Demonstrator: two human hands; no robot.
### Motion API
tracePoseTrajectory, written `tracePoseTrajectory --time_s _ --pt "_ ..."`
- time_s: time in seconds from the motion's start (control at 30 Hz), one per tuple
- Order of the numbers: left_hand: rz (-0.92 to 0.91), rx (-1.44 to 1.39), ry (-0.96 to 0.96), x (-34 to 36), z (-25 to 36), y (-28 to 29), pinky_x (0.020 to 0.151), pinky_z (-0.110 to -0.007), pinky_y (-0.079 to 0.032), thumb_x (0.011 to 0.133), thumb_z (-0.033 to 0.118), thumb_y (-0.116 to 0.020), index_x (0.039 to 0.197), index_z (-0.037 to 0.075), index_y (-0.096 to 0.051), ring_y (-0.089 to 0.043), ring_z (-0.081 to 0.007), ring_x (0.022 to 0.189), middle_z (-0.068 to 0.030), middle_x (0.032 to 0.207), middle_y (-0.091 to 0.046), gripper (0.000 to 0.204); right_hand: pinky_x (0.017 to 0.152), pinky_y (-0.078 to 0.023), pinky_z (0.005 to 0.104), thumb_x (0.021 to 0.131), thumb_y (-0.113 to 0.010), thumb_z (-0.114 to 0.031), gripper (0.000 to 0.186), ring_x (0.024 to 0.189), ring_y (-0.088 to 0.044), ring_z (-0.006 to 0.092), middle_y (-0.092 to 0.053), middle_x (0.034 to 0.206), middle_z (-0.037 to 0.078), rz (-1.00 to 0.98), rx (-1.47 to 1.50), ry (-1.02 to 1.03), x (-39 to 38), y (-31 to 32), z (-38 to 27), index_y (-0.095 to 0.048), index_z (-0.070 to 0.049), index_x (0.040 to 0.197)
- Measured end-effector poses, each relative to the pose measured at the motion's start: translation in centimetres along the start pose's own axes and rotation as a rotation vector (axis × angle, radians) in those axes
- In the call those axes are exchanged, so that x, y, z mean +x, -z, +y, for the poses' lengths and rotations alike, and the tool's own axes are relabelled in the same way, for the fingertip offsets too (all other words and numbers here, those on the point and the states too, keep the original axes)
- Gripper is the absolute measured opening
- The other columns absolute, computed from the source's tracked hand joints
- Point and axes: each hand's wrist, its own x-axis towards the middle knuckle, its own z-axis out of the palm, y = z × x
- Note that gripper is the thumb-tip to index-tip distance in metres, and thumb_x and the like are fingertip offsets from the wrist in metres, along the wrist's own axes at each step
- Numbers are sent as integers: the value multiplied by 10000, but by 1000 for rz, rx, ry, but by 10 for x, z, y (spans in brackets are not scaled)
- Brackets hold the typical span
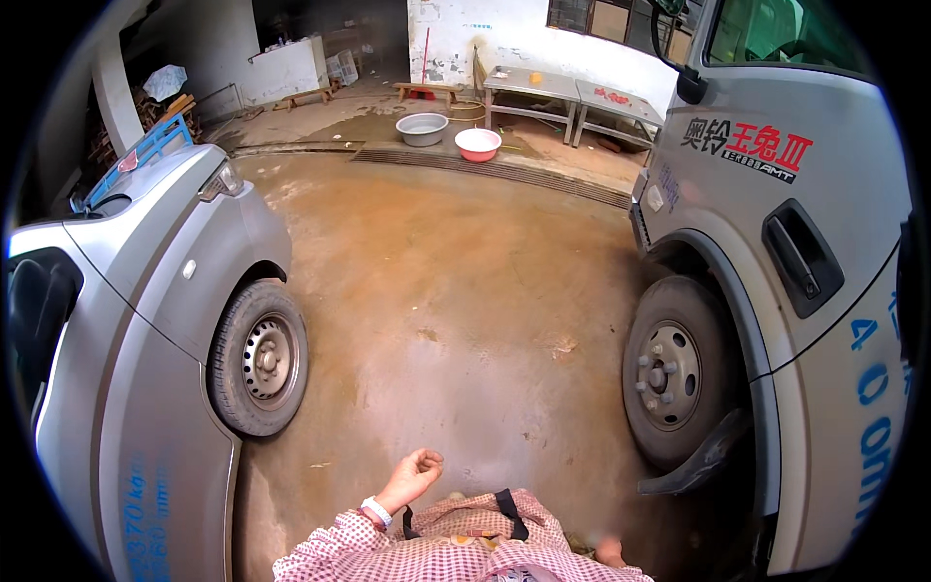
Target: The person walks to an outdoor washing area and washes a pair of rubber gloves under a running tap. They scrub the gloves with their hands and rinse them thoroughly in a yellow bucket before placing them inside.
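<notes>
My left hand (413,478) hangs in front of my body over the concrete floor (456,320). Its fingers are loosely bent, with the thumb apart, and nothing shows in it. A white band (375,511) circles that wrist, just past a red-and-white checked sleeve (339,545). Only part of my right hand (609,553) appears, low beside the checked clothing; its fingers are hidden and blurred. Dark straps (511,514) lie across the clothing between my hands.
A silver vehicle (165,320) stands left, a light grey truck (766,242) right, with a floor lane between. Ahead, a drain grate (485,175) crosses the floor. Beyond are a grey basin (422,129), a red-and-white basin (478,145), metal tables (533,85) and a low bench (427,89).
</notes>
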Motion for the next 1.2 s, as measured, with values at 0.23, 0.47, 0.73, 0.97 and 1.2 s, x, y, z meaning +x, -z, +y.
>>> tracePoseTrajectory --time_s 0.23,0.47,0.73,0.97,1.2 --pt "-201 -54 -252 246 115 -13 731 -254 -470 823 104 -585 1026 15 -555 -548 -102 801 -38 877 -587 224 811 -447 436 898 -416 -330 421 957 -552 416 -584 985 271 45 -106 -81 102 51 -68 -569 46 1006" --pt "-147 -83 -141 401 182 6 694 -263 -482 817 91 -577 1025 29 -563 -564 -115 759 -42 863 -603 218 783 -426 476 908 -388 -307 410 897 -541 445 -579 908 301 273 86 23 260 212 -300 -558 66 895" --pt "163 -318 30 566 190 61 499 -195 -340 743 -11 -552 877 36 -568 -414 -32 546 42 620 -497 142 680 -427 432 914 -427 -316 380 759 -544 422 -584 798 256 557 289 400 438 357 -541 -523 44 989" --pt "128 -330 -56 785 289 99 530 -197 -377 738 -24 -532 852 44 -558 -414 -39 542 50 592 -453 136 779 -450 453 890 -443 -298 365 888 -570 423 -596 924 275 275 127 -2 482 338 -607 -569 41 939" --pt "-106 -266 -232 982 428 71 607 -223 -436 770 -22 -520 850 37 -532 -476 -64 602 22 635 -498 100 765 -468 432 877 -447 -297 383 881 -598 373 -614 928 252 -129 -240 49 549 309 -547 -594 48 956"
